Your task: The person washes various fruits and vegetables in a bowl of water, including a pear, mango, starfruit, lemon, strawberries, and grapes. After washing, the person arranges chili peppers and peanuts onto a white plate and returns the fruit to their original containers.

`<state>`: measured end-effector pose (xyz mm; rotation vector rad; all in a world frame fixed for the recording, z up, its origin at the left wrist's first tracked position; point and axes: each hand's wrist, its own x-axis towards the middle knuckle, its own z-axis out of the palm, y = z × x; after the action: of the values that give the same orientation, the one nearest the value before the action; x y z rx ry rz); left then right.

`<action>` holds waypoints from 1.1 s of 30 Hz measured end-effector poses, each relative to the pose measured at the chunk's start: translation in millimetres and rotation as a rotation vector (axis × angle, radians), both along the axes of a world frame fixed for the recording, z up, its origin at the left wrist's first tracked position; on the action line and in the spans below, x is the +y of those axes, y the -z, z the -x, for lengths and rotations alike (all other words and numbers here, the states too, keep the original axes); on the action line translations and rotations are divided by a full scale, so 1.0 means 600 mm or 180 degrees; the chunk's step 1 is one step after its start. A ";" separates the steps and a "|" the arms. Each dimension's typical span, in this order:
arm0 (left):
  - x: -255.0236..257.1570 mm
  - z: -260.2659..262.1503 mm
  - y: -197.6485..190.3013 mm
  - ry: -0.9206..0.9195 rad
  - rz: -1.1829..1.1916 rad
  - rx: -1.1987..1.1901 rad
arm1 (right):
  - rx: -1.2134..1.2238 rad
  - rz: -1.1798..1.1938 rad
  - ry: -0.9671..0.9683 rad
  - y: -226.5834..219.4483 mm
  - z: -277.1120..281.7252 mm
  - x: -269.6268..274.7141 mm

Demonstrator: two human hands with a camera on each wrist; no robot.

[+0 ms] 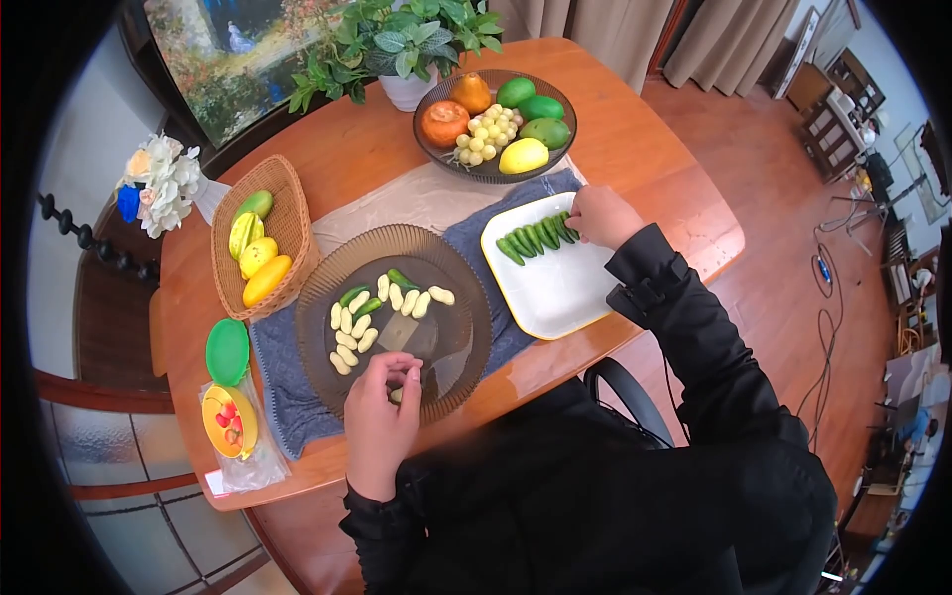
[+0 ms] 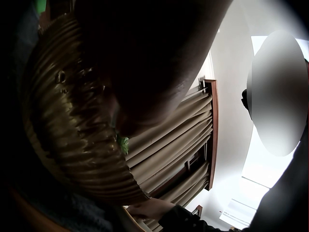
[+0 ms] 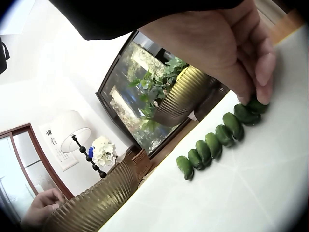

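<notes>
My right hand [image 1: 607, 216] pinches a small green pepper [image 3: 259, 105] at the far right end of a row. The row of green peppers [image 1: 531, 240] lies side by side on a white tray [image 1: 565, 297] with a yellow rim. My left hand [image 1: 383, 421] hovers at the front rim of a brown ribbed glass plate [image 1: 461, 327], fingers loosely curled, with nothing showing between them. On that plate lie several peanuts [image 1: 347, 340] and a few green peppers [image 1: 369, 306]. One pale peanut is partly hidden beside the left hand. The left wrist view is dark there.
A dark bowl of fruit [image 1: 486, 171] stands behind the tray. At the left are a wicker basket [image 1: 288, 183] of fruit, a green lid [image 1: 228, 352] and a yellow bowl [image 1: 213, 407] with small red items. A blue cloth [image 1: 283, 367] lies under the plate; a potted plant [image 1: 407, 91] stands behind.
</notes>
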<state>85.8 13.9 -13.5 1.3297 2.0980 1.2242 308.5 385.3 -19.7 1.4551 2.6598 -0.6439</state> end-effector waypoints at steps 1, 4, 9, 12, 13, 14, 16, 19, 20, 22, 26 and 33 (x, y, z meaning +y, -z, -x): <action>0.000 0.000 0.000 -0.0002 -0.0003 -0.0002 | -0.0008 0.0089 0.0031 0.000 0.000 0.002; -0.001 0.001 -0.002 0.0005 0.0041 0.0002 | 0.0054 0.0205 0.0063 -0.006 -0.001 -0.002; -0.001 -0.002 -0.006 -0.0025 0.0067 -0.0044 | 0.0097 0.0149 0.0016 -0.009 -0.002 -0.001; 0.001 -0.003 -0.010 -0.0014 0.0071 -0.0033 | 0.0019 -0.0237 -0.0068 -0.037 0.017 -0.022; 0.002 -0.004 -0.012 -0.0033 0.0072 -0.0025 | 0.0154 -0.0611 -0.0283 -0.048 0.032 -0.037; 0.003 -0.005 -0.014 -0.0034 0.0117 -0.0022 | 0.0291 -0.0985 -0.0494 -0.060 0.048 -0.052; 0.004 -0.005 -0.015 -0.0044 0.0164 -0.0006 | 0.0882 -0.0784 -0.0926 -0.086 0.093 -0.090; 0.004 -0.005 -0.011 -0.0049 0.0156 -0.0034 | 0.1131 -0.0580 -0.1575 -0.097 0.175 -0.149; 0.004 -0.005 -0.011 -0.0063 0.0163 -0.0056 | 0.1268 -0.0806 -0.1764 -0.089 0.199 -0.170; 0.004 -0.006 -0.010 -0.0104 0.0168 -0.0065 | 0.0924 -0.0515 -0.1877 -0.093 0.246 -0.199; 0.004 -0.008 -0.010 -0.0048 0.0104 0.0045 | 0.0428 -0.0424 -0.2316 -0.055 0.322 -0.198; 0.004 -0.006 -0.012 0.0009 0.0093 0.0116 | 0.0076 -0.0169 -0.2595 -0.027 0.351 -0.198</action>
<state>89.1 16.3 -6.4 1.3515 2.1298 1.1722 97.7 266.8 -3.5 0.2655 2.9288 -0.4951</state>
